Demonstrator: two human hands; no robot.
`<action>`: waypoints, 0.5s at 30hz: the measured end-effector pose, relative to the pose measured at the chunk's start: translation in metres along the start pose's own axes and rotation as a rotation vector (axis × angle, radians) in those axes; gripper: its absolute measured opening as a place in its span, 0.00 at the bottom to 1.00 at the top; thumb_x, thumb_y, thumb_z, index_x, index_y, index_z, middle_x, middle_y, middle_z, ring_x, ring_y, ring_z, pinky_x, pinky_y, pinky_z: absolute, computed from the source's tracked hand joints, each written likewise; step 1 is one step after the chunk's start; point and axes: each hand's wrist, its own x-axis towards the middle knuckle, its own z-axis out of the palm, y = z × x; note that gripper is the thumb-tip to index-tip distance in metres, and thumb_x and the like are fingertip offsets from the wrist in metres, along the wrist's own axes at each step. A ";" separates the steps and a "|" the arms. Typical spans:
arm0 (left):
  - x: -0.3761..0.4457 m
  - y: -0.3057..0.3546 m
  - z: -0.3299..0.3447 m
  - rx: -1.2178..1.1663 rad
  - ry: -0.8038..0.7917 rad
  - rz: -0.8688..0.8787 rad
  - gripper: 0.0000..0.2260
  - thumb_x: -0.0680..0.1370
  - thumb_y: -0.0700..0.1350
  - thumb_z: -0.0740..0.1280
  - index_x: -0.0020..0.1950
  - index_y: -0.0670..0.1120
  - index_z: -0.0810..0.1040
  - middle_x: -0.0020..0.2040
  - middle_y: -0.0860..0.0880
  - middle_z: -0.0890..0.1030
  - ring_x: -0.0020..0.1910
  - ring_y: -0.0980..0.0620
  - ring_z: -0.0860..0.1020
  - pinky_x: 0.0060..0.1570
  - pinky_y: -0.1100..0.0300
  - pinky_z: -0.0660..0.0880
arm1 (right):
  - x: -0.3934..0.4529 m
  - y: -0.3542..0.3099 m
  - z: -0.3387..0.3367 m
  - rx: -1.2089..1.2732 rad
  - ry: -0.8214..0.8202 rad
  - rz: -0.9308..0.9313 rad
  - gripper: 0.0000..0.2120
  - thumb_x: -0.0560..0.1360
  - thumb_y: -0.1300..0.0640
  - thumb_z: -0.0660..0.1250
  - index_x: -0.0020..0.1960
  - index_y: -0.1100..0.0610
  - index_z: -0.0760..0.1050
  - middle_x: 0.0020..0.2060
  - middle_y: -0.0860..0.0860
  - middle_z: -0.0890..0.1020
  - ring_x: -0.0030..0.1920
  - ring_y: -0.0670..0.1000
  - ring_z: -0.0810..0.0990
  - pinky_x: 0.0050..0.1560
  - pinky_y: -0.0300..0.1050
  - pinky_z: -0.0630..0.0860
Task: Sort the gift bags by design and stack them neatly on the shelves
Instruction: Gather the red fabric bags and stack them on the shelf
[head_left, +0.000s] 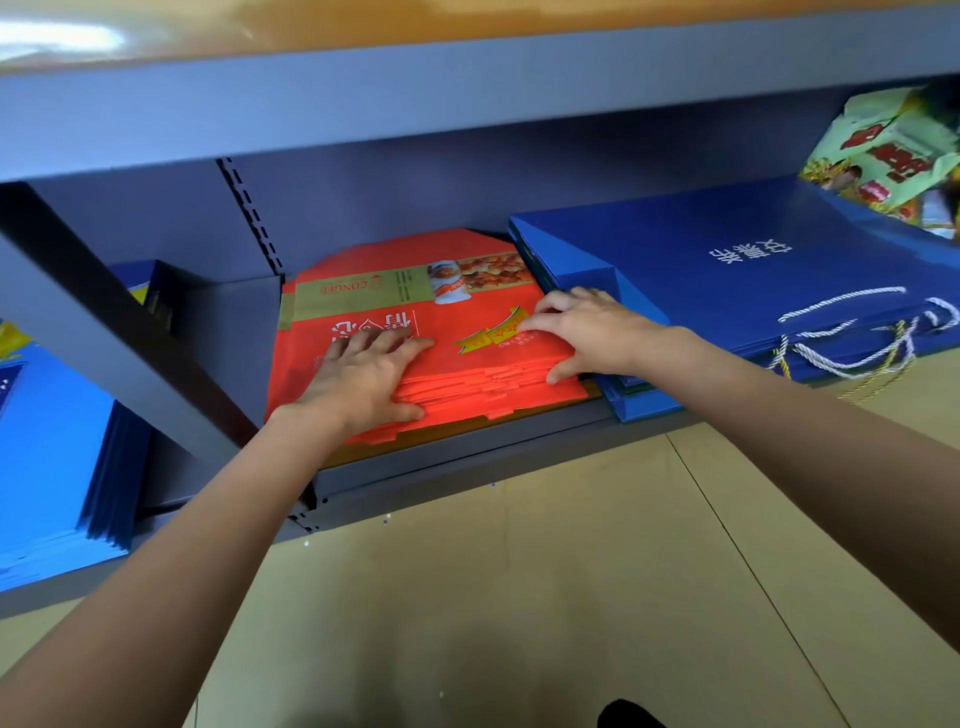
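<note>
A stack of flat red gift bags with a gold band and food pictures lies on the grey shelf. My left hand lies flat on the stack's near left part, thumb on the front edges. My right hand is at the stack's right side, fingers on top and thumb against its edge. Touching the red stack on the right is a pile of dark blue gift bags with white rope handles hanging over the front.
Green and red printed bags lie at the far right on the blue pile. A stack of bright blue bags fills the neighbouring bay on the left, behind a grey upright. Another shelf edge runs overhead. Beige floor tiles lie below.
</note>
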 end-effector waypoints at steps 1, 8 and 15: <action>0.000 0.001 -0.001 0.011 0.000 -0.003 0.38 0.73 0.58 0.68 0.76 0.58 0.49 0.77 0.52 0.53 0.75 0.45 0.52 0.72 0.45 0.50 | -0.003 0.001 0.000 0.018 0.014 0.030 0.35 0.71 0.44 0.69 0.73 0.47 0.59 0.70 0.52 0.61 0.67 0.57 0.62 0.69 0.51 0.56; 0.003 0.008 -0.007 0.068 -0.016 -0.024 0.40 0.72 0.54 0.71 0.76 0.58 0.49 0.76 0.51 0.53 0.74 0.43 0.53 0.71 0.43 0.53 | -0.012 0.014 0.011 -0.070 -0.053 0.137 0.41 0.71 0.48 0.71 0.75 0.51 0.51 0.65 0.57 0.72 0.73 0.56 0.55 0.72 0.56 0.46; -0.005 0.006 -0.003 -0.025 -0.052 0.028 0.44 0.68 0.61 0.71 0.76 0.58 0.48 0.77 0.50 0.50 0.75 0.44 0.50 0.71 0.43 0.49 | -0.023 0.006 0.020 0.285 -0.150 0.188 0.50 0.68 0.52 0.74 0.75 0.44 0.40 0.75 0.58 0.54 0.75 0.54 0.40 0.73 0.56 0.41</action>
